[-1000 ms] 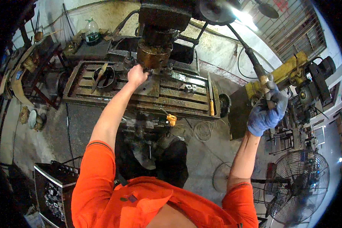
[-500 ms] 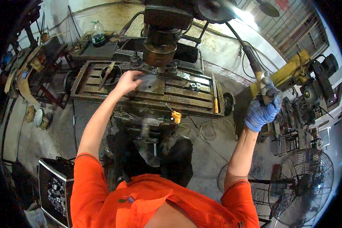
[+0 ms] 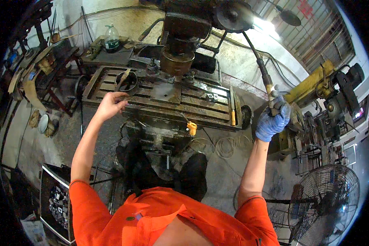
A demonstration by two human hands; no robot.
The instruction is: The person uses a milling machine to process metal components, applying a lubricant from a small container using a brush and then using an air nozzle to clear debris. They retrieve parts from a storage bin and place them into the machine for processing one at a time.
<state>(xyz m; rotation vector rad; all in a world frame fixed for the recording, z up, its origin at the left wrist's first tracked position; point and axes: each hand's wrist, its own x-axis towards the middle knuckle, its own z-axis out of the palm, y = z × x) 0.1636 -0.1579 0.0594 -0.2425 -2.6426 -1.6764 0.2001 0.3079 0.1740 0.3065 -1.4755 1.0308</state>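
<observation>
My bare left hand (image 3: pixel 112 105) hangs by the front left edge of the slotted machine table (image 3: pixel 151 107). Its fingers are bent together; whether something small sits between them I cannot make out. Just beyond it stands a dark round pot (image 3: pixel 131 87) with a wooden-handled brush (image 3: pixel 123 78) leaning in it. My right hand (image 3: pixel 273 119), in a blue-grey glove, is wrapped round the end of a long lever (image 3: pixel 265 78) at the machine's right. The spindle head (image 3: pixel 177 59) is above a flat plate (image 3: pixel 165 93) with a small hole, which looks hazy.
An orange-handled tool (image 3: pixel 233 117) lies along the table's right end; a yellow fitting (image 3: pixel 191 128) hangs at its front. A large floor fan (image 3: pixel 324 205) stands at the lower right, a box of metal pieces (image 3: pixel 57 201) at the lower left. Coiled hose (image 3: pixel 225 147) lies on the floor.
My left hand has moved left and nearer, from beside the plate to the front of the pot. My right hand has shifted left with the lever. The view has shifted slightly.
</observation>
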